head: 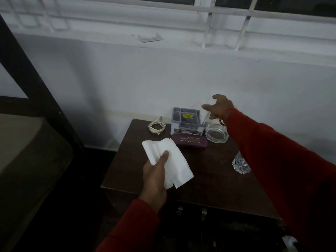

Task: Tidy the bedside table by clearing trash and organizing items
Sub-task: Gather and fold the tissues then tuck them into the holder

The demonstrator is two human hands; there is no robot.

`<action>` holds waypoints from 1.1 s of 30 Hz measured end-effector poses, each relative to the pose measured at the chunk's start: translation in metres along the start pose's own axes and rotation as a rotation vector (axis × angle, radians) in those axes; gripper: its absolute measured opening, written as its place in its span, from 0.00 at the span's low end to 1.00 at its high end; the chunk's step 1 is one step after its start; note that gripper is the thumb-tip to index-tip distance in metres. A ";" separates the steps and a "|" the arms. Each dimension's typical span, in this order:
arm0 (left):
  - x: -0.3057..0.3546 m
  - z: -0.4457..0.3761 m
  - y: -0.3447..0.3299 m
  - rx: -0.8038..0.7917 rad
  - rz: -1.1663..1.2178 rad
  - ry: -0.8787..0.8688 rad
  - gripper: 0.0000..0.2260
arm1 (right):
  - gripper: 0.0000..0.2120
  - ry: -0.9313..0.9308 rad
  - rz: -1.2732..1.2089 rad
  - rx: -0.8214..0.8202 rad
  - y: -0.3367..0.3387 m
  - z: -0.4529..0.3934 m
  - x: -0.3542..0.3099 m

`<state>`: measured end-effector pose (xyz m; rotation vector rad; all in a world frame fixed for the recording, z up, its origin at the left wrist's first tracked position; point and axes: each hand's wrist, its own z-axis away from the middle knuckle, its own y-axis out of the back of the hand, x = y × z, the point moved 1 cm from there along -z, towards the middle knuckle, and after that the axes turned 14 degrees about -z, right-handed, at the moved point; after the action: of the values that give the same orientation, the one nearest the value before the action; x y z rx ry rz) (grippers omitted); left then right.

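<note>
left hand [156, 171] gripping tissues [170, 160], right hand [219, 108] outstretched

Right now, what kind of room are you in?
Probably a bedroom. A small dark bedside table stands against a white wall below a barred window, holding a glasses case and an ashtray.
</note>
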<state>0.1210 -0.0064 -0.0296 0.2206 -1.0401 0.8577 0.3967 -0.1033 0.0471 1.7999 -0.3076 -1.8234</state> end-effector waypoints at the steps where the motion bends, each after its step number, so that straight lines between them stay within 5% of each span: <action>1: 0.001 -0.001 0.000 -0.008 0.014 0.008 0.05 | 0.32 0.035 0.016 0.053 0.001 0.004 -0.003; 5: 0.007 -0.001 0.001 -0.051 0.089 0.040 0.05 | 0.20 0.285 -0.121 0.176 -0.006 0.059 -0.007; 11: 0.009 0.011 -0.004 -0.113 0.049 0.011 0.14 | 0.14 -0.074 -0.523 -0.381 -0.029 0.184 0.030; 18: 0.008 0.026 -0.009 -0.287 0.056 0.021 0.20 | 0.05 -0.133 -0.703 -0.242 -0.022 0.196 0.063; 23: 0.004 0.019 -0.005 -0.168 0.080 0.071 0.13 | 0.04 -0.217 -0.942 -0.204 -0.011 0.192 0.059; 27: 0.000 0.013 -0.004 -0.082 -0.108 0.033 0.10 | 0.04 -0.224 -1.076 -0.253 -0.011 0.193 0.054; 33: 0.000 0.020 -0.008 -0.261 -0.058 -0.063 0.11 | 0.04 -0.204 -0.960 -0.435 -0.024 0.198 0.057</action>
<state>0.1141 -0.0225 -0.0175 0.0574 -1.1874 0.6587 0.2012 -0.1565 0.0012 1.5330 0.9771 -2.4262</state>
